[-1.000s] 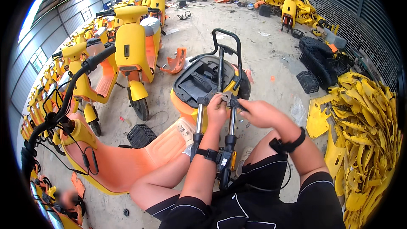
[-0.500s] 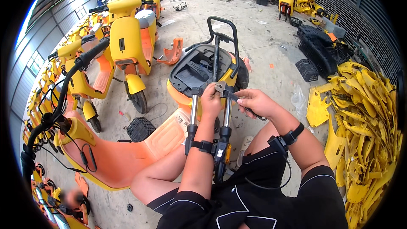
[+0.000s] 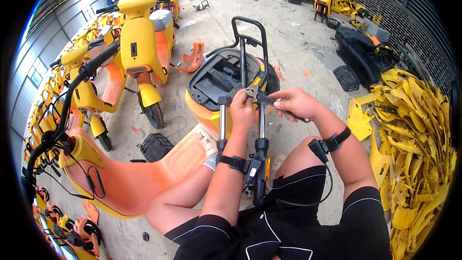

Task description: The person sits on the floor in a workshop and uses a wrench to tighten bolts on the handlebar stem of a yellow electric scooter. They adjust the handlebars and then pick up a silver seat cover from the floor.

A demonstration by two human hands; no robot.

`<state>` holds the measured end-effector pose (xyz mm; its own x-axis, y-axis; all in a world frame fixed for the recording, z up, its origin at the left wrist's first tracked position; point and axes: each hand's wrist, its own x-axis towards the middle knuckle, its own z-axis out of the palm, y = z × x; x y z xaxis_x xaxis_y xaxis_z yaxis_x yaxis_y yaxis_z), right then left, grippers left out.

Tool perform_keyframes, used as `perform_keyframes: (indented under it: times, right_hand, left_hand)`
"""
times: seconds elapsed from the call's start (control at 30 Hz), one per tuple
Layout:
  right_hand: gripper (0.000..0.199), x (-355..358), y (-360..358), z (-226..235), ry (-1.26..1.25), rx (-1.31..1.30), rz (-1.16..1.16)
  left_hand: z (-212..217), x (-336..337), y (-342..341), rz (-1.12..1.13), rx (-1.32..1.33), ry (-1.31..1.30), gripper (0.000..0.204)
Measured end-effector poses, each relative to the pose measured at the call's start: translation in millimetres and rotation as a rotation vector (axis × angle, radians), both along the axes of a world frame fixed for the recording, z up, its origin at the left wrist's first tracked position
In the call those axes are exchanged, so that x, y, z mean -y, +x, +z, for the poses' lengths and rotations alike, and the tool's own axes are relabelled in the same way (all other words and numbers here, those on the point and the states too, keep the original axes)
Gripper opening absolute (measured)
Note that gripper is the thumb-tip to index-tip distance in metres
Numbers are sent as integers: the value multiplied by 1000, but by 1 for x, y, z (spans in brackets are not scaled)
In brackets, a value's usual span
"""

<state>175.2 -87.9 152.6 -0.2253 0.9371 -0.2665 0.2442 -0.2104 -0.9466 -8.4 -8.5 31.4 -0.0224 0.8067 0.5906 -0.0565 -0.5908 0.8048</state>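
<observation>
You're holding a scooter front fork point(image 3: 255, 130) upright between your knees, its two chrome legs running down to black lower tubes near your lap. The fork's top bracket point(image 3: 252, 94) is sitting just in front of the open orange scooter body point(image 3: 216, 82). Your left hand point(image 3: 242, 111) is wrapping the fork just under the bracket, fingers point(image 3: 239, 102) curled closed around it. Your right hand point(image 3: 293, 103) is gripping a slim dark tool point(image 3: 302, 119), fingers closed on it, thumb and forefinger reaching to the bracket's right end; tool tip is too small to tell. Both wrists are wearing black straps.

Behind the fork, a black grab rail point(image 3: 250, 31) is rising from the scooter body. An orange seat panel point(image 3: 130, 178) is lying to your left on the concrete floor point(image 3: 298, 38), a black crate point(image 3: 156, 147) beside it. Yellow scooters point(image 3: 142, 48) are standing in rows on the left. A pile of yellow plastic panels point(image 3: 414, 135) is heaped at your right, black baskets point(image 3: 358, 50) beyond it.
</observation>
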Motion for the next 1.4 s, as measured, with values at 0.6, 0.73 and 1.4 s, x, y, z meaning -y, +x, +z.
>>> perform_keyframes:
  times: [0.6,0.73,1.4]
  right_hand:
    - [41,-3,17,-6,47,-4,-20]
    - [40,3,7,-14,42,-37,-59]
    - [32,35,-132,-72,213,-404,-653]
  left_hand:
    - [1,-18,16,-8,-58,51,23]
    - [-5,-19,9,-65,-68,21,25]
    - [-6,-17,8,-98,-23,-70,28]
